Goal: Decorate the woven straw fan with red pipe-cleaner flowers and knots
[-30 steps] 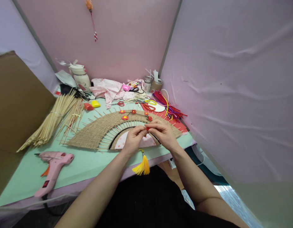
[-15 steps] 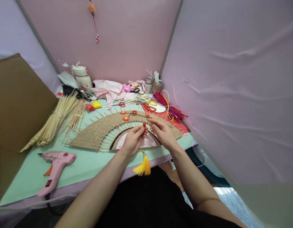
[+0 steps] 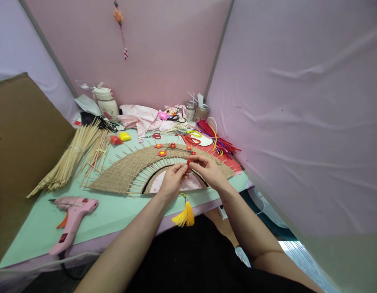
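A small red piece [image 3: 189, 162], soft-looking like modelling clay, is pinched between the fingertips of my left hand [image 3: 174, 178] and my right hand [image 3: 208, 171]. Both hands are closed on it, and its full shape is hidden. Under and behind them lies a woven fan [image 3: 115, 175] with thin sticks, a black curved trim and a pink-dotted white centre. Several red flowers [image 3: 162, 153] with yellow middles sit along its upper band, beside a dark twig line. A yellow tassel [image 3: 185, 213] hangs at the fan's lower edge, below my wrists.
A pink glue gun [image 3: 74, 219] lies at the left front, near a bundle of sticks [image 3: 69, 158] and a cardboard sheet [image 3: 26, 154]. Red clay [image 3: 115, 140] and yellow clay [image 3: 125, 136], red scissors [image 3: 156, 136], pipe cleaners [image 3: 219, 140] and a bottle [image 3: 106, 103] stand farther back.
My right hand has moved slightly left, its fingers closing onto the red piece beside my left fingertips. The fan and the flowers have stayed in place.
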`<state>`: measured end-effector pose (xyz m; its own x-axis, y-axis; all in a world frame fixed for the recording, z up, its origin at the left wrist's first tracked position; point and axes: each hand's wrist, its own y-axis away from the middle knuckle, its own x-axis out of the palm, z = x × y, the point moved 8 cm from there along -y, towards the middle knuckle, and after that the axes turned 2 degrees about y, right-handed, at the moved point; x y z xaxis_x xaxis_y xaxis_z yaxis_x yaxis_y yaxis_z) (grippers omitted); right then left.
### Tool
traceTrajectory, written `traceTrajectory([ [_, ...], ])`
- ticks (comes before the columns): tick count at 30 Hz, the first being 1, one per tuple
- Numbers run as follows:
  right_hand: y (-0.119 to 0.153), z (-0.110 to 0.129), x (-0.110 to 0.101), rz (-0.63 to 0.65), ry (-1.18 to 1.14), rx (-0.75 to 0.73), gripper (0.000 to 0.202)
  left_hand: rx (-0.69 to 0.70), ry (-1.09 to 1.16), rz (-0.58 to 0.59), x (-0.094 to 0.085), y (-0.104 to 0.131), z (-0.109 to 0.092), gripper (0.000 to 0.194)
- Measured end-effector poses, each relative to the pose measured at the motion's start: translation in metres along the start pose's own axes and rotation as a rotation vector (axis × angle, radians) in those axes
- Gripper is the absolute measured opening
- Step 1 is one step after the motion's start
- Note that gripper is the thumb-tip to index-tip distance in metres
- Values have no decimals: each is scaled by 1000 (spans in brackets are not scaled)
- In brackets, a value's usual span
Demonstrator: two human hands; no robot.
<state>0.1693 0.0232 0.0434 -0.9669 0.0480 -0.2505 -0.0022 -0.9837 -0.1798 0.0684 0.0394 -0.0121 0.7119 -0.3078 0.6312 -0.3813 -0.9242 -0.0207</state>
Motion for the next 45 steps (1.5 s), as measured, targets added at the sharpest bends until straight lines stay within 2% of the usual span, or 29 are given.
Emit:
traceTrajectory([
  [7,6,21,-4,-40,410,-248,11,43,-372,-1,-3,2,-5,21],
  [14,19,18,8,-95,533,-395,18,113,-614,-95,-10,3,-13,18],
  [17,17,8,4,-89,437,-336,18,82,-595,-75,-10,2,-9,20],
  [21,10,-15,-6,-53,171,-91,31,29,-504,-54,-9,2,-5,22],
  [24,9,-20,-9,-34,115,-3,28,41,-518,-48,-6,4,-9,23],
  [27,10,-14,-11,-41,97,-20,25,96,-575,-26,-2,6,-14,22],
  [31,11,-9,-12,-67,41,-13,21,244,-680,-16,4,10,-25,17],
  [37,14,1,-13,-81,153,-41,18,444,-803,-30,12,19,-40,14],
  [40,16,7,-14,-100,232,-105,16,454,-822,-25,14,20,-42,14],
  [45,15,9,-15,-70,228,-164,18,332,-757,11,10,12,-33,15],
])
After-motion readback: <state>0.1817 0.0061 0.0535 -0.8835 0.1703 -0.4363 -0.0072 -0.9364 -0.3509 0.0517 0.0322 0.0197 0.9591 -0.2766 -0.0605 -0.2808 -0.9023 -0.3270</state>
